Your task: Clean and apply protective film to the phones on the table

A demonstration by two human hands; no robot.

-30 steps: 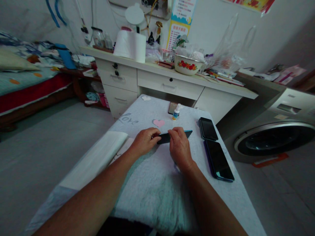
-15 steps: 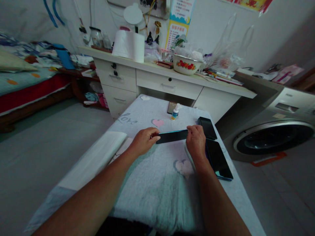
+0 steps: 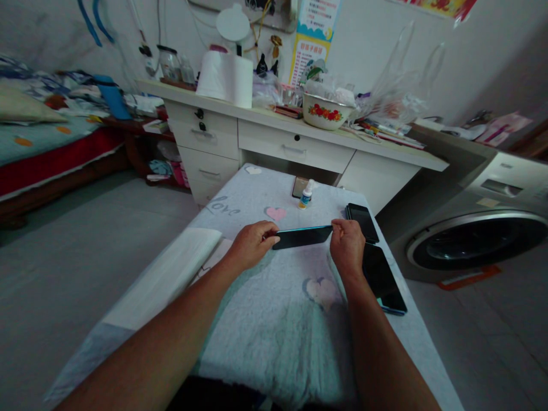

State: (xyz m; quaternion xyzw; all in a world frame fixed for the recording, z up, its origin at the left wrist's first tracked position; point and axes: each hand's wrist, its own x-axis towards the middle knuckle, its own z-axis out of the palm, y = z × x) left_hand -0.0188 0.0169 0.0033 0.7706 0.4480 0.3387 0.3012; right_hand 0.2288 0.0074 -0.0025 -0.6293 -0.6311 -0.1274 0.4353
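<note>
Bedroom setting: you work at a counter [image 3: 265, 319] covered with a pale fleecy cloth, with a rear counter [image 3: 299, 134] beyond it. Your left hand [image 3: 252, 244] pinches one short end of a dark phone [image 3: 302, 236] and your right hand [image 3: 347, 246] pinches the other, fingers closed on it. The phone is held lengthwise between them, tilted up on its long edge over the middle of the cloth; contact with the cloth cannot be confirmed. Judged progress: this phone is mid-handling. A second phone [image 3: 363, 221] and a third phone [image 3: 383, 278] lie flat at the right, apparently untouched. Containers: a small bottle [image 3: 305, 195] stands upright and capped near the far edge, contents not visible. A flowered bowl [image 3: 326, 111] on the rear counter holds crumpled plastic. Contents of a glass jar [image 3: 168, 63] cannot be determined.
</note>
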